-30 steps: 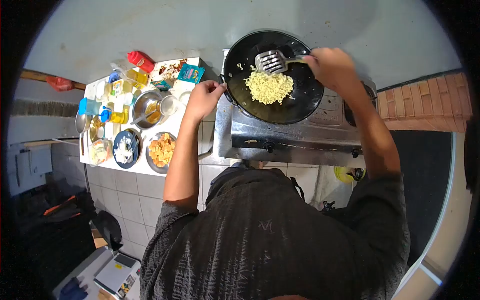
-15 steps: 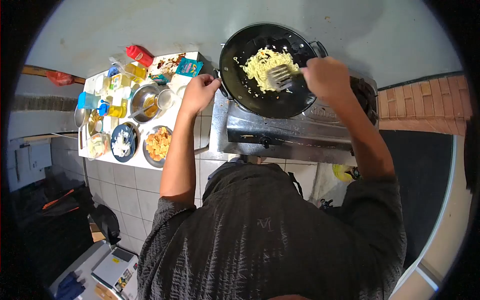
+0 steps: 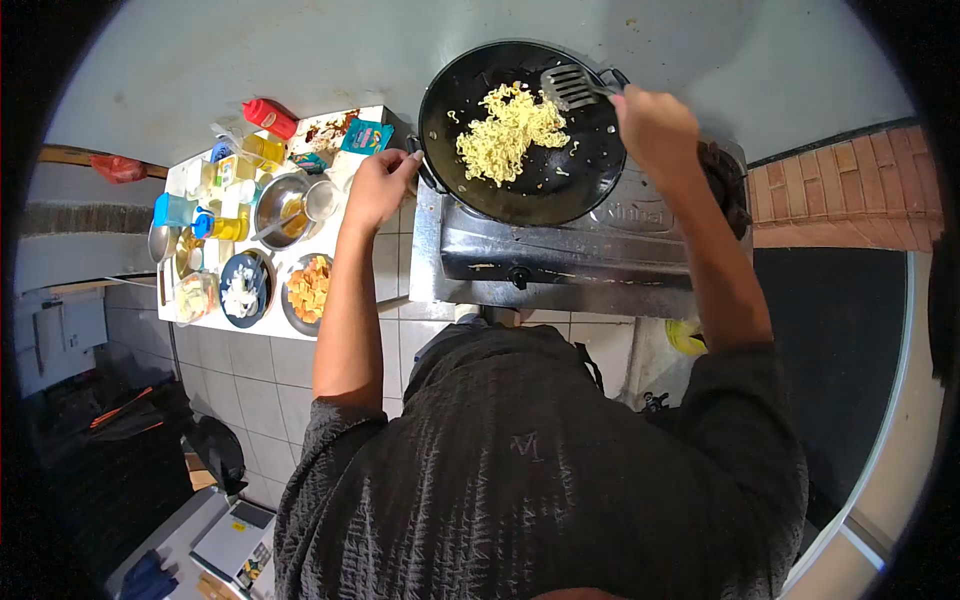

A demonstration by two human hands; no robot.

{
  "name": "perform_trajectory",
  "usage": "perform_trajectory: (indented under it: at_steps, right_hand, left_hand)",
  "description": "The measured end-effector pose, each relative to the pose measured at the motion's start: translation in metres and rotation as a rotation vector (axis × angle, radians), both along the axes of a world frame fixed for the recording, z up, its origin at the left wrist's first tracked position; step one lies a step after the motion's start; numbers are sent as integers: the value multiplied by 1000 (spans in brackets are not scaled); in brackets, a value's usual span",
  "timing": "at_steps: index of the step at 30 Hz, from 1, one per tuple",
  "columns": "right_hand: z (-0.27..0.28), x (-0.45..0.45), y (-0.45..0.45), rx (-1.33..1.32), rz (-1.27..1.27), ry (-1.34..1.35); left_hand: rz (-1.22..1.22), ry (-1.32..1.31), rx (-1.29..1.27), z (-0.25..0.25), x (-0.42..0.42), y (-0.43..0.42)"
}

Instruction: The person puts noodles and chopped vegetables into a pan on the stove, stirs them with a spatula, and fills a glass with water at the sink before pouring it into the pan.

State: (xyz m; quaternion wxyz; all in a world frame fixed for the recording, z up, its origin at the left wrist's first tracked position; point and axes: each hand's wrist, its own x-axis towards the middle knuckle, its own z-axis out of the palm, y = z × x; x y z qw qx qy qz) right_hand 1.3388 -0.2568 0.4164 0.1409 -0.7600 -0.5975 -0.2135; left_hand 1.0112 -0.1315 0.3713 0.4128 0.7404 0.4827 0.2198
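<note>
Yellow noodles lie in a black wok on the gas stove. My right hand is closed round the handle of a slotted spatula, whose head is over the upper right of the wok, beside the noodles. At the wok's left side, my left hand pinches the left handle between thumb and fingers. Small noodle bits are scattered on the wok's surface.
A silver stove carries the wok. On the white table at left are a metal bowl, a plate of orange pieces, a dark plate of white pieces, oil bottles and a red bottle.
The wok and left hand have shifted a little left in view. The spatula swept down through the noodles, then rose to the upper right; the noodles are spread further left.
</note>
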Motion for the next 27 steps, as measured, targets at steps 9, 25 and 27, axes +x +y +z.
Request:
perform_trajectory:
  at_steps: [9,25,27]
  right_hand:
    - [17,-36,-39,-201,186,343]
    - [-4,-47,2,-279,32,269]
    - [9,-43,1,-347,-39,247]
  left_hand:
    - [5,46,-27,-9,-3,-4]
    - [20,88,54,5,4,-14]
    - [25,99,53,5,3,-13]
